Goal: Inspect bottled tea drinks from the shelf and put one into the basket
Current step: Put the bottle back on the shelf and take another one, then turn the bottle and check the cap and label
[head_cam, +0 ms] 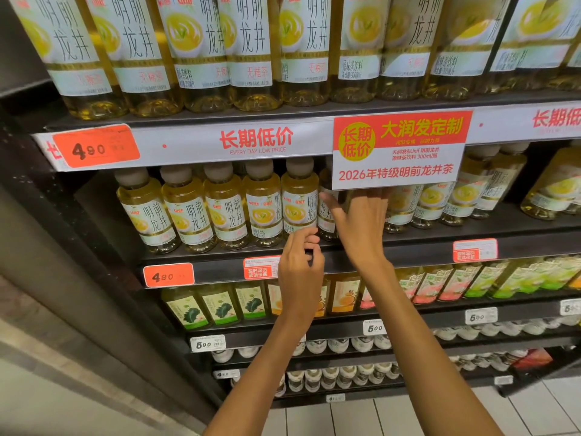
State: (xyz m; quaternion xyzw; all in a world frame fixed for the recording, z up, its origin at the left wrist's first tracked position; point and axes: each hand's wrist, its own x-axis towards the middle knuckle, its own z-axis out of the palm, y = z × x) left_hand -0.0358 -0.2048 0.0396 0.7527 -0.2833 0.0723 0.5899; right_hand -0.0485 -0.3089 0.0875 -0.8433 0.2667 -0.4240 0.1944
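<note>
Just behind R hand (361, 228) fingers (374, 199): tea bottles (327, 212), untouched.

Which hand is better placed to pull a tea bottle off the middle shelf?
Right. The right hand is open, fingers reaching among the yellow-tea plastic bottles under the red-and-white promo sign. The left hand is loosely curled, lower at the shelf edge.

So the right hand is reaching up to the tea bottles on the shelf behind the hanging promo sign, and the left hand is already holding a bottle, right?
Not quite. In the head view the left hand holds no bottle; its fingers are loosely curled in front of the shelf edge. The rest stands: the right hand reaches with straight fingers to the tea bottles behind the promo sign.
</note>
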